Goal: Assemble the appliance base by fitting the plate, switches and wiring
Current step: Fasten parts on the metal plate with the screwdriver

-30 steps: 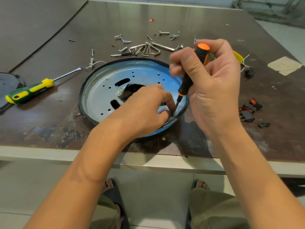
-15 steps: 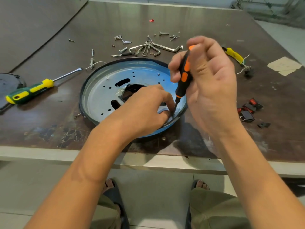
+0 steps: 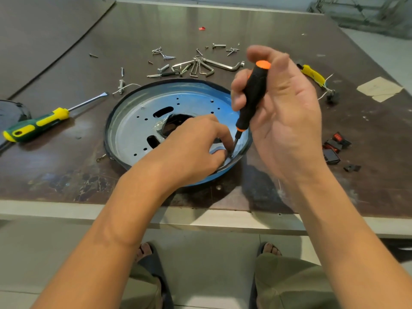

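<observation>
**Metal plate, screw going in at its near edge**

Metal is what the work centres on: the round plate [image 3: 133, 126] lies flat in the middle of the desk [image 3: 66, 175], a blue sheen on its dished face.

The right hand [image 3: 287, 121] grips the black-and-orange screwdriver [image 3: 253, 97] nearly upright, its tip down at the plate's 4 o'clock rim. Half a second ago the fingers were folded over the top of the handle. Now they sit lower on the shaft and the orange cap shows again. The tip has not left its spot, so I take this for the fingers resetting between twists, with a fastener part driven.

The left hand [image 3: 196, 148] has not shifted. It is curled over the rim with its fingertips at the tip. Whether it pinches a screw or only steadies the plate, I cannot tell.

Much of the job looks undone:

- The red-and-black switches [image 3: 334, 146] lie loose at 3 o'clock.
- A yellow wired piece [image 3: 312, 74] lies at 2 o'clock.
- Hex keys [image 3: 200, 68] and loose screws lie at 12 o'clock.
- A green-and-yellow screwdriver [image 3: 35, 126] lies at 9 o'clock.
</observation>
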Demonstrator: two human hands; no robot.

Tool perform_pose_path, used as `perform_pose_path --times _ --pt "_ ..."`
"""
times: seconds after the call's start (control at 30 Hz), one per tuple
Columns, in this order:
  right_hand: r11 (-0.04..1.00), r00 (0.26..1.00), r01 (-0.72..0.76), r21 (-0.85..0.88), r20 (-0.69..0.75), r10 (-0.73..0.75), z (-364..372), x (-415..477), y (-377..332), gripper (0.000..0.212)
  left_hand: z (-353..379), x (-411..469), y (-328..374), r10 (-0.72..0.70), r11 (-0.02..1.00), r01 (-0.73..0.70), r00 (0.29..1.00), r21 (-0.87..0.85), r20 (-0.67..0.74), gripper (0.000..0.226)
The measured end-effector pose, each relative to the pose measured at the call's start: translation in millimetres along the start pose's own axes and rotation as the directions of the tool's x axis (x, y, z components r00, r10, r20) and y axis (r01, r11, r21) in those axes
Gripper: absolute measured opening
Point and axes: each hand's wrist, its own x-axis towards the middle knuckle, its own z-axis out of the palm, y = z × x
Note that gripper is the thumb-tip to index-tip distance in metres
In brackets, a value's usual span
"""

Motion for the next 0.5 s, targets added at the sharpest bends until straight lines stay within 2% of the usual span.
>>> perform_pose_path --times 0.07,0.23,0.33,0.4,0.5 --pt "1.0 0.999 -0.024 -0.007 0.025 0.024 -1.4 0.5 -1.9 0.031 0.5 -0.1 0.1 -0.005 1.0 0.005 1.0 -0.001 0.003 0.019" --pt "0.989 0.997 0.044 -0.138 0.068 -0.035 1.7 -0.4 -2.3 0.019 1.7 -0.2 -1.3 -0.003 1.0 0.003 1.0 -0.001 -0.03 0.014" --pt "0.989 0.996 0.083 -0.124 0.036 -0.079 5.0 -3.8 0.9 0.004 1.0 -0.9 -2.0 -0.017 1.0 0.016 1.0 -0.02 -0.006 0.024" --pt "0.99 0.996 0.085 -0.108 0.01 -0.085 6.4 -5.2 1.2 0.012 -0.7 -1.9 -1.3 -0.037 0.998 0.038 0.999 -0.047 0.021 0.032" --pt "0.993 0.998 0.061 -0.103 0.005 -0.061 5.8 -4.7 0.3 0.011 -0.8 -1.5 -1.0 -0.035 0.999 0.036 0.999 -0.032 0.03 0.033"
